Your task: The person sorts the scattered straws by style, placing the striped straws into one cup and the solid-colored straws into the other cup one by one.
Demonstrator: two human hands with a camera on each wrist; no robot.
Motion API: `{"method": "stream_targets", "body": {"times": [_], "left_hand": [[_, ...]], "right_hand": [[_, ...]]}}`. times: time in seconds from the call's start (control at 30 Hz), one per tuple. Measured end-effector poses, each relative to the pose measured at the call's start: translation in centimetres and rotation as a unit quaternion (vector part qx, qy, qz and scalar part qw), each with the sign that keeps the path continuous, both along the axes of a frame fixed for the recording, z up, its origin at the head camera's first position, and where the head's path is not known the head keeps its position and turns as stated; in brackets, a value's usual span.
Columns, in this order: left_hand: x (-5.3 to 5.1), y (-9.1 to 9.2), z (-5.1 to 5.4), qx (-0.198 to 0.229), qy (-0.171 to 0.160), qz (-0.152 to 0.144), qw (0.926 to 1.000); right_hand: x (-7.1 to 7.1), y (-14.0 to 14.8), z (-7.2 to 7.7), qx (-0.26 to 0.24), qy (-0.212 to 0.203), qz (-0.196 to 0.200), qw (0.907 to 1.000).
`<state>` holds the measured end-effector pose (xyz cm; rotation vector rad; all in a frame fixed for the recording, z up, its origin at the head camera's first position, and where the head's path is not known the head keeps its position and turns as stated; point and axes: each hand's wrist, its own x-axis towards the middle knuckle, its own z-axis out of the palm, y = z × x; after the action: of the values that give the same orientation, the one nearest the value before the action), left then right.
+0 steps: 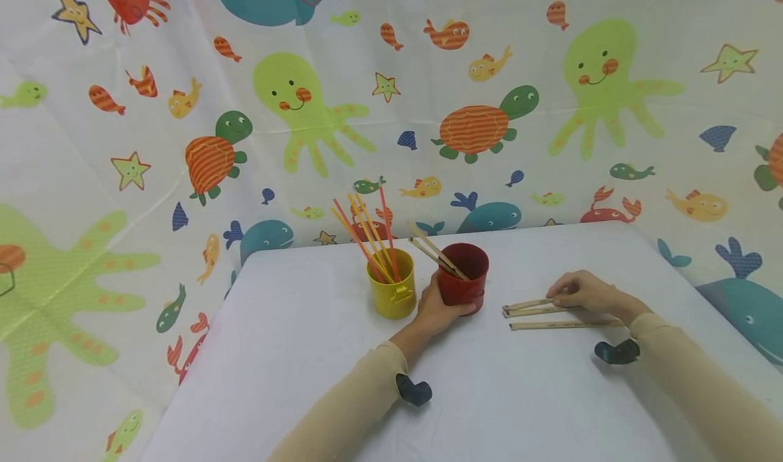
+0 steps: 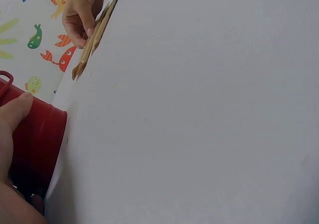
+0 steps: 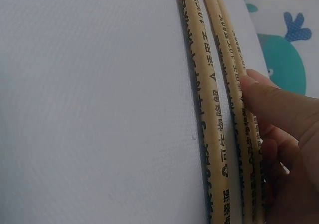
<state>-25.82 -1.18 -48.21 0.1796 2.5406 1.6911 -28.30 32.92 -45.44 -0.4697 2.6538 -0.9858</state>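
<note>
My left hand (image 1: 436, 310) grips the side of a small red bucket (image 1: 462, 293); its thumb (image 2: 20, 106) lies against the bucket's wall in the left wrist view. A pair of tan straws (image 1: 433, 246) leans out of the bucket's mouth. On the right, my right hand (image 1: 583, 291) pinches a tan straw (image 1: 527, 304) between thumb and finger, right above the table. Another lies close beside it. Somewhat nearer to me is a separate tan straw (image 3: 212, 114), printed with dark characters. The right wrist view hides part of the pinched straw behind the fingers.
Just left of the red bucket stands a yellow bucket (image 1: 393, 304) with several orange and yellow straws (image 1: 368, 232) in it. White cloth covers the table (image 1: 293, 326). A curtain (image 1: 342, 129) printed with sea animals hangs behind it.
</note>
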Motion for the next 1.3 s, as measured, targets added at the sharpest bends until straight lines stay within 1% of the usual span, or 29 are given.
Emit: {"method": "stream_targets", "body": {"times": [0.3,0.47,0.57,0.67,0.83,0.97,1.17,1.3], "left_hand": [[-0.1,0.0,-0.1,0.002,-0.002,0.003,1.0000],[0.0,0.0,-0.1,0.002,-0.003,0.004,1.0000],[0.0,0.0,-0.1,0.003,-0.004,0.003,1.0000],[0.0,0.0,-0.1,0.003,-0.004,0.004,1.0000],[0.0,0.0,-0.1,0.003,-0.004,0.003,1.0000],[-0.1,0.0,-0.1,0.004,-0.002,-0.001,1.0000],[-0.1,0.0,0.0,-0.002,-0.004,0.001,1.0000],[-0.1,0.0,-0.1,-0.002,-0.006,0.001,1.0000]], "right_hand": [[0.0,-0.3,0.2,0.012,-0.009,-0.017,0.9997],[-0.4,-0.1,0.1,0.020,-0.026,-0.023,0.9992],[-0.7,0.1,0.4,0.021,-0.028,-0.022,0.9991],[-0.8,0.2,1.3,0.012,-0.020,-0.026,0.9994],[-1.2,-0.2,2.9,-0.033,0.010,-0.030,0.9990],[-1.3,-1.2,4.6,-0.059,0.023,-0.037,0.9973],[-1.1,-3.1,7.3,-0.113,0.006,-0.060,0.9918],[-1.2,-4.3,8.5,-0.149,-0.009,-0.078,0.9857]]}}
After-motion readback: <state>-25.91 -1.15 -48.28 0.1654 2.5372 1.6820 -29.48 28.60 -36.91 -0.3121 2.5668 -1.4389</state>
